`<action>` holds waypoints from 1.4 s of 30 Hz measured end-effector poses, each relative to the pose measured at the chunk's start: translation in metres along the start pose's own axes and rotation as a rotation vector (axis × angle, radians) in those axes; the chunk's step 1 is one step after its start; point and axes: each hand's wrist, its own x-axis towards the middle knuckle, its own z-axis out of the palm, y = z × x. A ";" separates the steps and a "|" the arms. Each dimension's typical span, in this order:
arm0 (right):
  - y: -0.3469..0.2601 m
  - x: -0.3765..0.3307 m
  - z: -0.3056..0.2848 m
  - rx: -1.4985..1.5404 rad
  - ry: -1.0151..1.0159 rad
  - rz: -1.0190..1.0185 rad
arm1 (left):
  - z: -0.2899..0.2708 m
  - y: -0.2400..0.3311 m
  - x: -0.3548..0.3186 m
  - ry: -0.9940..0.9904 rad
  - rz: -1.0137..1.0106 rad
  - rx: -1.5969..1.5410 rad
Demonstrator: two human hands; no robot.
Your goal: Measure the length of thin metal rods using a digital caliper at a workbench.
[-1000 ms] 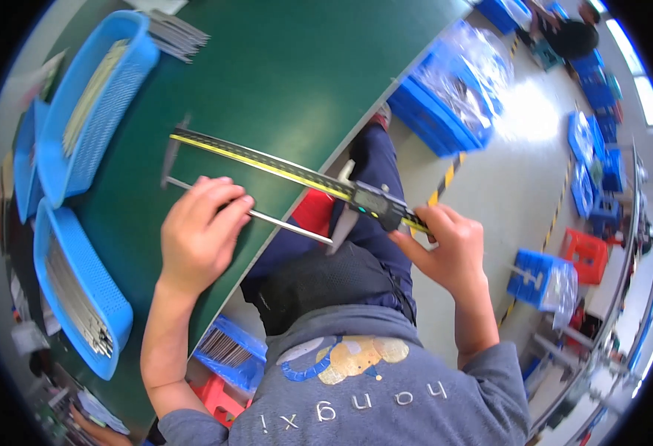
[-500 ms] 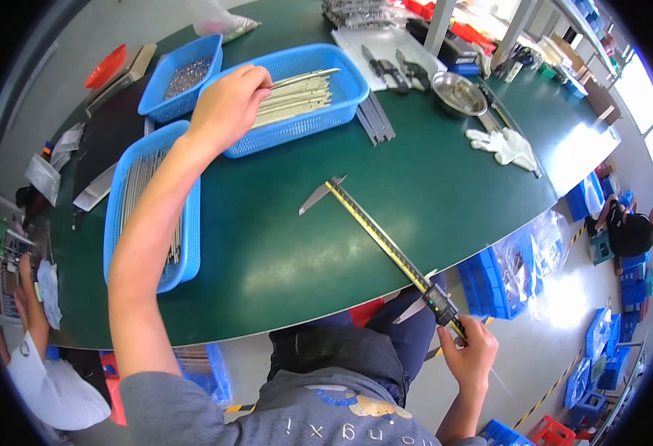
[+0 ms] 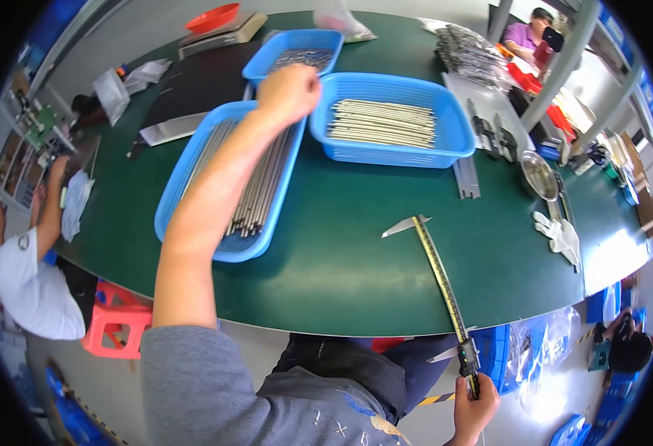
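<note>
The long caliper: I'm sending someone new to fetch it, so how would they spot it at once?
On the green table, look right of the blue baskets, toward the near edge. The long caliper lies slanting there, its end overhanging into the right hand. Unlike the bundled grey rods, it is one yellow-scaled bar with pointed jaws.

Single head-worn fisheye view, looking steeply down over green table, close range, edges bending rimward.

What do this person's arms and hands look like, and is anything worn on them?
Both hands are bare, with no gloves. The left hand ends a long forearm left uncovered up to a grey sleeve pushed up near the elbow. The right hand shows only at the lower edge; no ring or watch can be made out on either.
</note>
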 end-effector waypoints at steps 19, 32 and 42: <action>-0.023 0.014 -0.005 0.034 -0.055 0.032 | -0.092 -0.046 -0.079 -0.005 -0.276 -0.948; -0.022 0.007 -0.007 0.058 -0.055 0.006 | 0.014 0.163 -0.196 0.070 1.220 -0.500; -0.022 0.008 -0.008 0.051 -0.071 0.004 | 0.038 0.165 -0.202 0.130 1.153 -0.538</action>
